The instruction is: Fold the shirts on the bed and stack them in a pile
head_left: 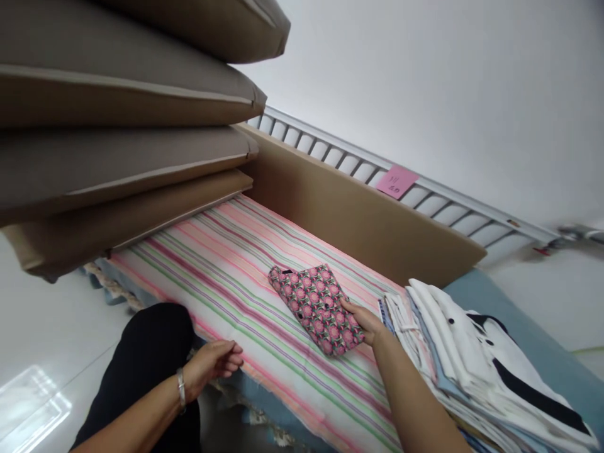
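A folded shirt with a pink floral print, its collar toward the upper left, is over the striped cloth. My right hand grips its right edge, thumb on top and the other fingers hidden beneath. Whether the shirt rests fully on the cloth I cannot tell. My left hand, with a silver bracelet at the wrist, hovers by the cloth's near edge above my knee. It holds nothing, and its fingers are loosely curled and apart from the thumb.
A stack of folded clothes lies at the right on a blue surface. Large grey-brown cushions are piled at the left. Behind the cloth stands a brown board against a metal rail with a pink note.
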`<state>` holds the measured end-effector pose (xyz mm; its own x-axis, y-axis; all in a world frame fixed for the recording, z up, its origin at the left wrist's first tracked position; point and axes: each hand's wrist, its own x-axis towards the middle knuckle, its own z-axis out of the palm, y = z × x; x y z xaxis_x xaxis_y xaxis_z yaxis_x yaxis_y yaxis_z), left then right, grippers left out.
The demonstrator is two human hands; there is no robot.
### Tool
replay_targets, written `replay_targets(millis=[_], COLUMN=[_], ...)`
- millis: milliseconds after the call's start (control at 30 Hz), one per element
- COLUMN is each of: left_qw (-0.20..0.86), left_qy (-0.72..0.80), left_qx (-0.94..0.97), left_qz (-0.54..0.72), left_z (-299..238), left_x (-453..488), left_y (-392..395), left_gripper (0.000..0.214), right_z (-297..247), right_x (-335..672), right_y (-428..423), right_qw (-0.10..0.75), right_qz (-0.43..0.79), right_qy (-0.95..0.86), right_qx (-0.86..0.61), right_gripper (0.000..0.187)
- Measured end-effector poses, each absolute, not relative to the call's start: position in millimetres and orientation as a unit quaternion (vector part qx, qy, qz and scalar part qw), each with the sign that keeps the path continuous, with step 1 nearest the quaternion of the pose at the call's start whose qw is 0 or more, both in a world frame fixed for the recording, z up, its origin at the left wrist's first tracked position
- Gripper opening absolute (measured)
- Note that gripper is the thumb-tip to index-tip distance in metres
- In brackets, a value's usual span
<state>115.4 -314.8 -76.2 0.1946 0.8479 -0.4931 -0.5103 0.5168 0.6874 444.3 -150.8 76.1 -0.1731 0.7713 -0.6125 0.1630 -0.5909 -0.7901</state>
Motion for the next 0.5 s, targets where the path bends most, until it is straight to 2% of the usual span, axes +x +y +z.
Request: replay_targets(millis=[333,500], left_qw=[0.733,0.728], left_qy=[0.461,0.466], left_qx=[0.189,0.192], left_qz=[0.463,0.465], left_z=[-78,-77], left_x=[122,122], left_y=[-312,-310], left_gripper=[0.048,0.053], right_z=[88,102], right_x=[452,451], right_y=[-129,-126], right_qw=[0.185,0.198], right_qz=[0.646,0.641], right_qy=[-0.389,-0.376], right_qx=[-0.63,-0.639], right_gripper=[0.05,0.046])
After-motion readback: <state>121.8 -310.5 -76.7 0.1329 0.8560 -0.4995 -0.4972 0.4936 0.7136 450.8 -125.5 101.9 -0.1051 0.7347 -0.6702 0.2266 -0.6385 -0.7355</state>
